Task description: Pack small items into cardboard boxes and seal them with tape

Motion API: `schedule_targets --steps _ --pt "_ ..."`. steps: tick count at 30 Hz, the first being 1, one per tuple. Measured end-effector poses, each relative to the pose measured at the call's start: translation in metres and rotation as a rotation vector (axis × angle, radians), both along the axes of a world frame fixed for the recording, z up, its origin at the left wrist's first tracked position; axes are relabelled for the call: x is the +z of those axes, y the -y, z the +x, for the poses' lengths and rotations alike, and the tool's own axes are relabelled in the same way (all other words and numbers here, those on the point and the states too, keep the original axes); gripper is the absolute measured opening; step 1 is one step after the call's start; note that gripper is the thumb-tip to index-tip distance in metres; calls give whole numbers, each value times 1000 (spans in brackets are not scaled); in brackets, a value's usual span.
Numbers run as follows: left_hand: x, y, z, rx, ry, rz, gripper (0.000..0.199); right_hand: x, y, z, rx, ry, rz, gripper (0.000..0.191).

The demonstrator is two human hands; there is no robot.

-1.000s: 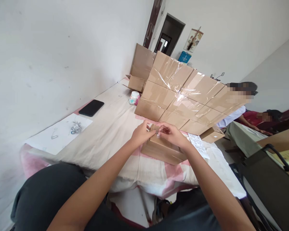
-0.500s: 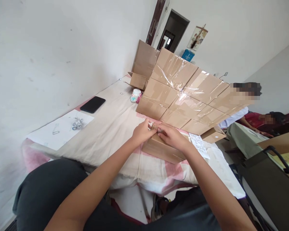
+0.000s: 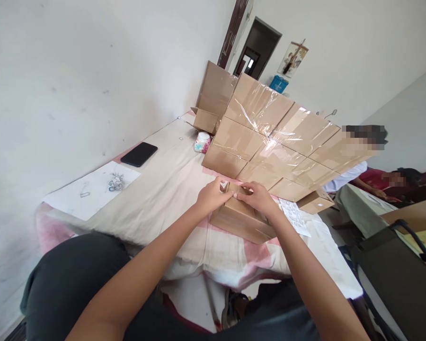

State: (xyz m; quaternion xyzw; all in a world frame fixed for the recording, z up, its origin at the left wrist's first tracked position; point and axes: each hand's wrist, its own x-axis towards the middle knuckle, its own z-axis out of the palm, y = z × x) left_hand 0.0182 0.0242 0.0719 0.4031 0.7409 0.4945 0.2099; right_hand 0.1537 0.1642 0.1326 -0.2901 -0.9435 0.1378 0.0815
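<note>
A small brown cardboard box [image 3: 239,226] lies on the cloth in front of me, with both hands at its top. My left hand [image 3: 213,195] is closed over the box's left end, its thumb laid across the top edge. My right hand [image 3: 257,196] grips the far side of the top, fingers bent and thumb pointing left. The two thumb tips almost meet. Between the hands a flap of the box shows in part. Whether tape or another small item is under the fingers, I cannot tell.
Taped boxes [image 3: 259,137] form a wall behind my hands. On the cloth [image 3: 170,189] are a black tablet [image 3: 139,154], paper with wire pieces [image 3: 116,182], a tissue pack [image 3: 202,142], an open carton [image 3: 206,120] and a printed sheet [image 3: 294,217]. Other people sit at the right.
My fingers have spread a little apart over the box top, and my right hand has shifted slightly right. More of the top flap shows between the hands.
</note>
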Motion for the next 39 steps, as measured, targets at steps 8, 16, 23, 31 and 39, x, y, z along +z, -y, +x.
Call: schedule_targets --steps 8,16,23,31,39 --pt "-8 -3 -1 9 39 8 46 2 -1 -1 30 -38 -29 35" --pt "-1 -1 -9 68 53 75 35 3 5 21 20 -242 -109 41" --pt "24 14 -13 36 248 421 19 -4 12 68 97 -641 -101 28" --pt "48 21 18 -81 276 493 52 0 37 60 238 -668 -160 24" --pt "46 27 51 -251 152 294 56 -4 49 51 196 -774 -347 12"
